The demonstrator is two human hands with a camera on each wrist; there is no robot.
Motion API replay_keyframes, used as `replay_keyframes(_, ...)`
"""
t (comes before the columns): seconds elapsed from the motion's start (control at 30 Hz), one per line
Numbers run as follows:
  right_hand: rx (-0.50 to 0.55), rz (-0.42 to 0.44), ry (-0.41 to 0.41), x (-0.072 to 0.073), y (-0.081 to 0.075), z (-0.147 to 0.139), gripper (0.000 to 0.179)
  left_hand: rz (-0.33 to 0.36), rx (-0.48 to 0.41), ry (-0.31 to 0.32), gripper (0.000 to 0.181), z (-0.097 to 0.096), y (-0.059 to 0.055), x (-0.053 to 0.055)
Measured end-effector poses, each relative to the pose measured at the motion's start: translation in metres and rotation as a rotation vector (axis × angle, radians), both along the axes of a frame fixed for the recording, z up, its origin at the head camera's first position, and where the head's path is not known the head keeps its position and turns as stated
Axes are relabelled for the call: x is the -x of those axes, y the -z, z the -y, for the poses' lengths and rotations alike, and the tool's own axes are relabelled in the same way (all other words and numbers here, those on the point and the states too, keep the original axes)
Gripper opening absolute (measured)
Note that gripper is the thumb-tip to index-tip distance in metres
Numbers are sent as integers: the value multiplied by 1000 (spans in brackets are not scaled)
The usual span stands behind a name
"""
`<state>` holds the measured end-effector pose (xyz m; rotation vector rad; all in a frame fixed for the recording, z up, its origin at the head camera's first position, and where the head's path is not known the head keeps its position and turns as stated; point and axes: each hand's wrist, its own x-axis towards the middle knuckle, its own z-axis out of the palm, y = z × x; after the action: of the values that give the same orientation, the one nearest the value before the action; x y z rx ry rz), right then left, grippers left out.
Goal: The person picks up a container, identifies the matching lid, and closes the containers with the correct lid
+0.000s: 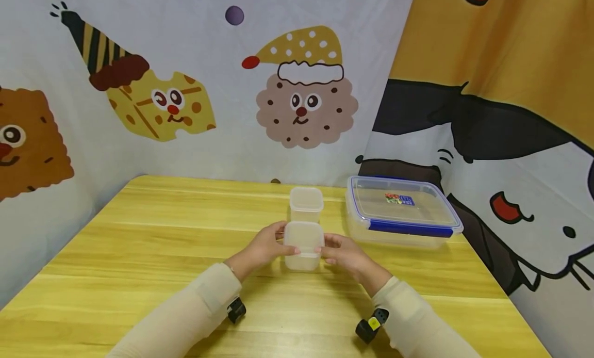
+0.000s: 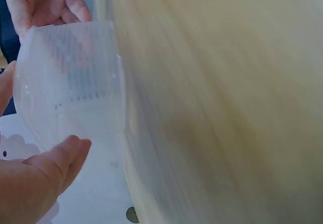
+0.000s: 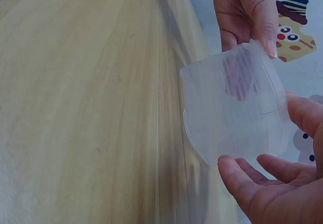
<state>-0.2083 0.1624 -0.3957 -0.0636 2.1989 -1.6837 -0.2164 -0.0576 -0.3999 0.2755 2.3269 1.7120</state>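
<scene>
A small translucent plastic food container (image 1: 303, 261) with a pale lid stands on the wooden table in the middle of the head view. My left hand (image 1: 266, 246) holds it from the left, thumb at the lid's front edge. From the right side my right hand (image 1: 345, 255) holds it in the same way. Both wrist views show the container's clear wall (image 2: 75, 77) between the two hands. Just behind it is a second small lidded container (image 1: 306, 200); its lower front is partly hidden by the nearer one.
A large clear storage box (image 1: 403, 208) with a blue-edged lid and a blue clip sits at the back right. The wooden table (image 1: 153, 234) reaches back to a cartoon-printed curtain (image 1: 185, 28). Each wrist carries a small black camera (image 1: 236, 310).
</scene>
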Motion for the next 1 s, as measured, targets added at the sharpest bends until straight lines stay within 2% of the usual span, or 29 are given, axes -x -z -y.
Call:
replay_keyframes(0.2, -13, -14, -7, 0, -1, -3, 52, -11, 41, 38, 80, 1, 0, 1)
replay_keyframes(0.57, -21, 24, -13, 3, -2, 0, 59, -39, 64, 35, 75, 2, -1, 2)
replay_keyframes(0.77, -6, 56, 45, 12, -1, 2, 57, -1, 58, 35, 69, 3, 1, 4)
replay_keyframes(0.87, 7, 73, 79, 18, -1, 1, 54, 14, 74, 5, 63, 2, 0, 7)
replay_keyframes(1.0, 26, 93, 73, 26, -1, -1, 51, 27, 97, -79, 53, 0, -4, 12)
